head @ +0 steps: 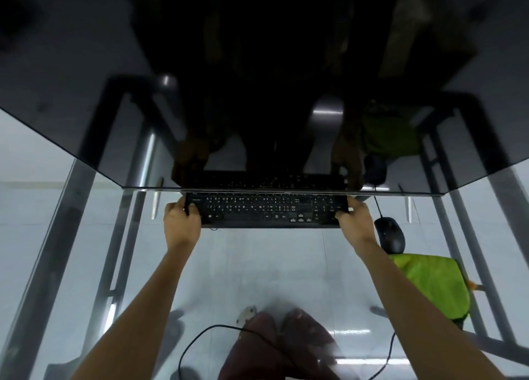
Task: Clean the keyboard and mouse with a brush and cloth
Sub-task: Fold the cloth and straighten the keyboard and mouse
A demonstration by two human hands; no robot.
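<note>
We seem to be at an office workstation. A glass surface [286, 265] carries a keyboard [266, 211], mouse [390, 234] and dark monitor [257, 93]

White key legends on black keyboard [266, 209], letters like Z, X, C, N barely readable; rest too blurry.

Showing two bare forearms, no sleeves reaching the wrists, and a left hand [182, 222] and right hand [355, 219] wearing no gloves, rings or watch. Wearing dark maroon trousers [274, 348], seen blurred through the glass below.
</note>
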